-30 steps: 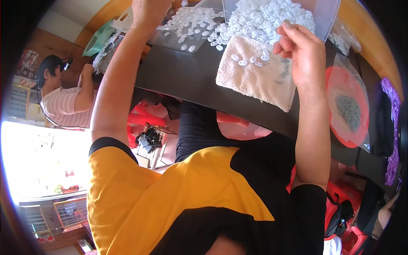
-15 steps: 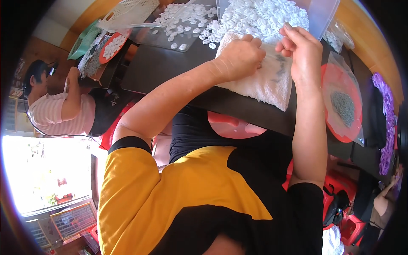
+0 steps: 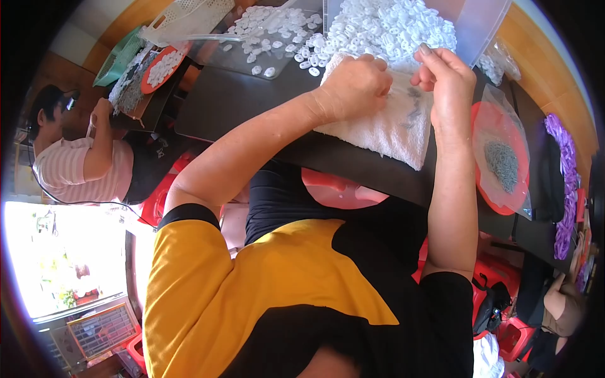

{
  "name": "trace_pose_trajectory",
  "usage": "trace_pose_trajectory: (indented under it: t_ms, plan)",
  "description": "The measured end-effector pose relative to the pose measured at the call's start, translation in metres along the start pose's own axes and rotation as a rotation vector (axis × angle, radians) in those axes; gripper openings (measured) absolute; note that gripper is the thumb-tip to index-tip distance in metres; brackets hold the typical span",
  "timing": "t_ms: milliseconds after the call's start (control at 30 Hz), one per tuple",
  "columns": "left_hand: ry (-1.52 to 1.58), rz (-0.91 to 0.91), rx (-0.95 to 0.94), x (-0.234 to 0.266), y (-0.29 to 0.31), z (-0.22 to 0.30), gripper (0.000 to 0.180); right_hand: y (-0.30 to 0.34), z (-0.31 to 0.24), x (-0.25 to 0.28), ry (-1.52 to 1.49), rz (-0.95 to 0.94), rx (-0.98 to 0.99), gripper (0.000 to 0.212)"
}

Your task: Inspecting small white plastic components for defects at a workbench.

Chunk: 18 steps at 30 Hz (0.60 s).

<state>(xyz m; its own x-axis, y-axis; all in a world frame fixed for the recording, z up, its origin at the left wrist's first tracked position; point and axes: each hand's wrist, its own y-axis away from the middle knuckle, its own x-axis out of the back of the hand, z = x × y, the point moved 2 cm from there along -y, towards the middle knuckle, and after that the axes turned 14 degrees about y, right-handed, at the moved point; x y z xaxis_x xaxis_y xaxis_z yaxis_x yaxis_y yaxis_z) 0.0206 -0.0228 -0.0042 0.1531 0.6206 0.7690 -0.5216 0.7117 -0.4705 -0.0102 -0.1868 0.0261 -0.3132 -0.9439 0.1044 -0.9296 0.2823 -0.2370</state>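
My left hand (image 3: 357, 87) is closed and rests over a white towel (image 3: 392, 140) at the table's front edge. Its fingers curl away from view, so whatever they grip is hidden. Level with it on the right, my right hand (image 3: 446, 79) is raised with thumb and fingertips pinched together. Anything between those tips is too small to make out. Several small grey pieces (image 3: 414, 104) lie on the towel between the hands. Just beyond spreads a big heap of small white oval plastic pieces (image 3: 391, 31).
Right of my forearm is a red plate (image 3: 477, 175) holding a pile of tiny grey parts (image 3: 501, 165). Purple cord (image 3: 563, 183) hangs farther right. A clear tray (image 3: 217, 53) with more white pieces stands far left. Another person (image 3: 85, 151) sits at the left.
Both hands keep nearly the same closed poses over the towel. The whole view has shifted slightly. No piece is visibly picked up or let go.
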Motion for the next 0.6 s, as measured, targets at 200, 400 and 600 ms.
trace_pose_trajectory:
  t_ms: [200, 400, 600]
  plan:
    - [-0.241, -0.04, -0.018, -0.019, -0.004, -0.004, 0.011, -0.001, 0.003, 0.0, 0.023, -0.006, 0.007, 0.02]
    - [0.48, 0.077, 0.434, 0.01, -0.009, -0.012, 0.017, 0.0, -0.002, 0.003, 0.055, -0.042, 0.026, 0.014]
    - [0.972, 0.169, 0.498, 0.045, -0.014, -0.001, 0.017, 0.005, -0.005, -0.007, 0.107, -0.286, 0.258, 0.019]
